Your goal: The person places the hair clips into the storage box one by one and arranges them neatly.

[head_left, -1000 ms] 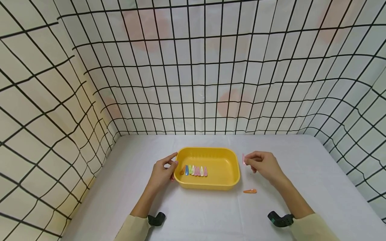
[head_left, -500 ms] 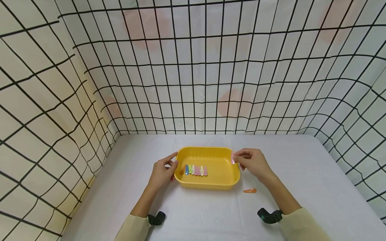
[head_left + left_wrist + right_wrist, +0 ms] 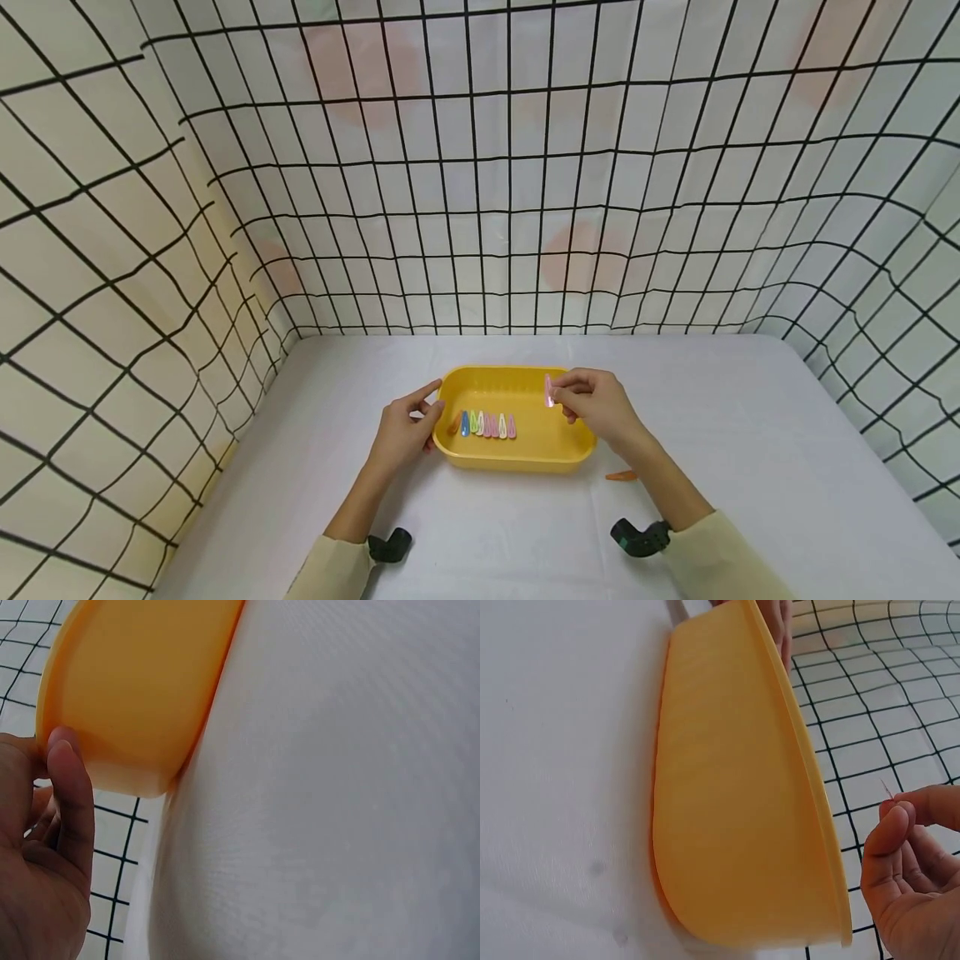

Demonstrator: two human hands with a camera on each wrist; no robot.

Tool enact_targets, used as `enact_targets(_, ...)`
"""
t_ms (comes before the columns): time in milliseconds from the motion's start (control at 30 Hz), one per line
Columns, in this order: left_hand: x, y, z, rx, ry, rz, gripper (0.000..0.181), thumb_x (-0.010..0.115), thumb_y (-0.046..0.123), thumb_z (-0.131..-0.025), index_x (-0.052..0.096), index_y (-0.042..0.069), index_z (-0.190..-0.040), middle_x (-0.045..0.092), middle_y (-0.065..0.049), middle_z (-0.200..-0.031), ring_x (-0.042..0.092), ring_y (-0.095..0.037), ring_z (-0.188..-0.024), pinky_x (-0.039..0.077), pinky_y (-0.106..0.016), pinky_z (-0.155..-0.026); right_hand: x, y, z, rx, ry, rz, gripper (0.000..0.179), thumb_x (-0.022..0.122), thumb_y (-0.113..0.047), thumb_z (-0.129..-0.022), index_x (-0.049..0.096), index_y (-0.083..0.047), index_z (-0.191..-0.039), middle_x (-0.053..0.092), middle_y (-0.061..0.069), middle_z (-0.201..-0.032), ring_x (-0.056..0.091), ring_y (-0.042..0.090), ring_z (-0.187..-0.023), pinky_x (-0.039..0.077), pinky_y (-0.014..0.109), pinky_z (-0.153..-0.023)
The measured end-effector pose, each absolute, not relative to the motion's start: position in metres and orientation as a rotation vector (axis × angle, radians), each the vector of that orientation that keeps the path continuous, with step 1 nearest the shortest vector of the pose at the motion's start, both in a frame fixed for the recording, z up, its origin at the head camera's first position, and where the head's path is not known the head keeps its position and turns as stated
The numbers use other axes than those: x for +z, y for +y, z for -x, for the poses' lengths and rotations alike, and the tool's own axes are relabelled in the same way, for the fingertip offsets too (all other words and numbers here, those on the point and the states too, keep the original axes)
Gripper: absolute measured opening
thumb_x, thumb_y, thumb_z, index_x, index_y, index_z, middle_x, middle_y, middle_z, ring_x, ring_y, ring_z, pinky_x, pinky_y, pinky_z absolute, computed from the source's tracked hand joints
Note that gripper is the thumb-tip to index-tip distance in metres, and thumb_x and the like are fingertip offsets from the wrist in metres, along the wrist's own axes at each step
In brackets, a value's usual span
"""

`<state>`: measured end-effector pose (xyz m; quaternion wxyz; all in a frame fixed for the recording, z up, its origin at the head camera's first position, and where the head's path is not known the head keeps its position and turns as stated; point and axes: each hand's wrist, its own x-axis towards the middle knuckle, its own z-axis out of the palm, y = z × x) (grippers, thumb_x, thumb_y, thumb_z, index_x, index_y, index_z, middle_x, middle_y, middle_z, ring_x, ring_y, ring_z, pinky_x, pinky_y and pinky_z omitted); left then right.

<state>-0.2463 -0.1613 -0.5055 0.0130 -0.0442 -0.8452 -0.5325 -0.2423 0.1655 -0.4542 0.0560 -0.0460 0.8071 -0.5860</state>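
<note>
A shallow yellow plastic tray point(image 3: 555, 437) sits on the white table. My left hand point(image 3: 402, 427) holds its left end, the thumb over the rim; the left wrist view shows this hand point(image 3: 45, 847) at the tray's wall point(image 3: 135, 697). Between thumb and fingertips my right hand point(image 3: 600, 404) pinches a pink snap hair clip point(image 3: 549, 390) above the right half of the tray. Several hair clips stand in a row inside at the left: an orange one point(image 3: 455, 422), a blue one point(image 3: 465, 424), then green, white and pink ones, ending with a pink clip point(image 3: 512, 427).
An orange hair clip point(image 3: 619, 476) lies on the table to the right of the tray, partly hidden by my right forearm. White cloth point(image 3: 495, 533) covers the table. Walls with a black grid point(image 3: 480, 183) rise behind and at both sides.
My right hand has carried the pink hair clip leftward from beside the tray to over its inside. The left hand and the tray have not moved.
</note>
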Motion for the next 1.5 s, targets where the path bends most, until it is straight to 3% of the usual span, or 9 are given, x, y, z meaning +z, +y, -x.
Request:
enact_targets(333,-0.506,-0.162,0.247,-1.685,-2.622,0.136,0.045,0.069,0.023,-0.100,0.061,0.025,-0.145,0.062,-0.009,-0.083,0.060,-0.022,-0.045,0.056,-0.029,-0.046,-0.459,0.141,0.245,-1.764,2.417,0.102,0.018,0.067,-0.013,-0.100,0.070,0.001,-0.111,0.073,0.019,-0.098,0.060,0.016,-0.069,0.058,0.022,-0.065)
enact_targets(867,-0.505,-0.160,0.247,-1.694,-2.622,0.122,0.046,0.069,0.022,-0.100,0.061,0.024,-0.145,0.062,-0.009,-0.084,0.061,-0.023,-0.046,0.057,-0.030,-0.047,-0.473,0.121,0.250,-1.603,2.482,-0.070,0.012,0.069,-0.011,-0.097,0.073,-0.002,-0.105,0.071,0.016,-0.089,0.058,0.017,-0.061,0.058,0.029,-0.061)
enact_targets(1333,-0.506,-0.161,0.248,-1.701,-2.596,0.121,0.045,0.068,0.020,-0.100,0.062,0.022,-0.144,0.063,-0.008,-0.080,0.059,-0.019,-0.044,0.056,-0.030,-0.044,-0.485,0.110,0.256,-1.466,2.541,-0.111,0.011,0.071,-0.011,-0.094,0.075,-0.002,-0.099,0.065,0.010,-0.064,0.052,0.014,-0.048,0.039,0.020,-0.045)
enact_targets(1500,-0.506,-0.162,0.248,-1.705,-2.594,0.125,0.045,0.069,0.019,-0.099,0.062,0.021,-0.144,0.063,-0.009,-0.080,0.061,-0.022,-0.044,0.056,-0.031,-0.044,-0.486,0.109,0.258,-1.363,2.593,-0.116,0.009,0.072,-0.010,-0.091,0.077,-0.004,-0.096,0.066,0.007,-0.064,0.054,0.013,-0.049,0.040,0.019,-0.045)
